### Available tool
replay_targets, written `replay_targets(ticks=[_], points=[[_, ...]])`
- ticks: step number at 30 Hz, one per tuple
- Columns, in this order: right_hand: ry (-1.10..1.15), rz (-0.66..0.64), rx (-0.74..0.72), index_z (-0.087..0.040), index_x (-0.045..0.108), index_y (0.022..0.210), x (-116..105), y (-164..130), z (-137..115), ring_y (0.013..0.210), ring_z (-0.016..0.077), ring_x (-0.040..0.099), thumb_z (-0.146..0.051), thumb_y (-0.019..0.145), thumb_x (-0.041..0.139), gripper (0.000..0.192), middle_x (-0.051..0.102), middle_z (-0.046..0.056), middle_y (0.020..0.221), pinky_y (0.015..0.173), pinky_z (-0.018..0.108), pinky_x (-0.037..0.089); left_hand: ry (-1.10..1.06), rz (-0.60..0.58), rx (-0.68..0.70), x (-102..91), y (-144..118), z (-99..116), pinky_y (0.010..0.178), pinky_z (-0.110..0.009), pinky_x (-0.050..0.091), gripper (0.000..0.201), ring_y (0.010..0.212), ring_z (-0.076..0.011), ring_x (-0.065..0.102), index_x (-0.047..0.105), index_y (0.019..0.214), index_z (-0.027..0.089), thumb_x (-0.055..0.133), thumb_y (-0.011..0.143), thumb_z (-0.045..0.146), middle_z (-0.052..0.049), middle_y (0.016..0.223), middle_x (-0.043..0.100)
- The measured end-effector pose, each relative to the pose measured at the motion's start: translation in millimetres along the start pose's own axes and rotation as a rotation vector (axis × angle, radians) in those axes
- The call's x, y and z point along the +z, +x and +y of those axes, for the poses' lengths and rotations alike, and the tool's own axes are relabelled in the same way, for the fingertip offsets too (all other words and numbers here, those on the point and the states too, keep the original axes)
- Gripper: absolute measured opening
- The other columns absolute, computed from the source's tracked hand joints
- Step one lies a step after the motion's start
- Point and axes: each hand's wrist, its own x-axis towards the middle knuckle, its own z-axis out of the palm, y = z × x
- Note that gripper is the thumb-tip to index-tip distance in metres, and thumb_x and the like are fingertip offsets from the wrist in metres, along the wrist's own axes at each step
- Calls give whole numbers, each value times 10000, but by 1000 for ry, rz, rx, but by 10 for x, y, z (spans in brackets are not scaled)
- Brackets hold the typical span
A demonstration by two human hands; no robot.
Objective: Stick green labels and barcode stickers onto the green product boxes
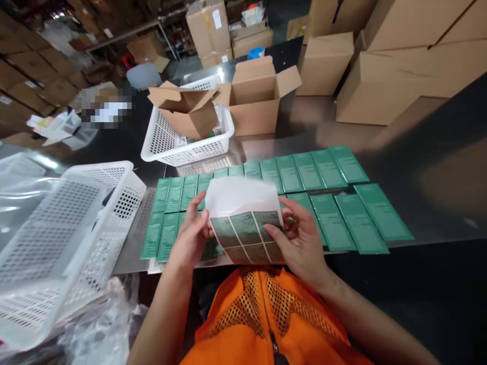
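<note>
Between my hands is a sheet of stickers, its upper part bare white backing and its lower part rows of dark green rectangular labels. My left hand pinches the sheet's left edge between thumb and fingers. On the right edge, my right hand grips it with the thumb lying over a label. Beneath and beyond the sheet, flat green packets lie in two rows on the metal table. The sheet and my hands hide some packets in the middle.
A white basket holding an open carton stands behind the packets, beside another open carton. More white baskets are at the left, above clear plastic bags. Closed cartons stand at the back right.
</note>
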Motion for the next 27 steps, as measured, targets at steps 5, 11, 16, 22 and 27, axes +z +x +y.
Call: replay_targets(ticks=[5,11,16,22,27], points=[[-24,-39,28,-408,413,1449,109,15,-37,743,125,610,-242,929,636,590,596,-6,983,688,272,567,4,20,205,-69,-151,-136,674,-227,557,985,738,-145,700,350,1491,342,882,666,256,-6,965,743],[-303,-218,-110,-332,680,1218,-62,157,-280,785,151,642,-226,905,679,330,676,-7,875,745,289,544,193,17,311,-123,-185,-3,712,-263,586,1206,730,-150,692,-6,1586,351,838,730,253,9,899,753],[-324,-212,102,-322,732,1140,-202,168,-342,714,153,652,-302,828,762,315,697,-16,818,702,283,548,373,44,387,-224,-176,-19,646,-260,566,1134,641,-144,621,173,1588,291,863,688,299,12,789,731],[-232,-260,263,-317,754,1113,-266,150,-363,664,147,646,-294,773,779,342,643,-22,731,640,270,552,340,-23,333,-249,-192,3,464,-188,396,820,449,-80,387,405,1504,318,792,781,330,97,502,486],[-148,-251,253,-308,761,1109,-256,135,-354,762,175,691,-306,795,761,314,742,29,955,647,287,586,508,-32,370,-267,-188,73,580,-217,478,375,585,-109,550,774,1108,285,821,738,329,27,654,669]])
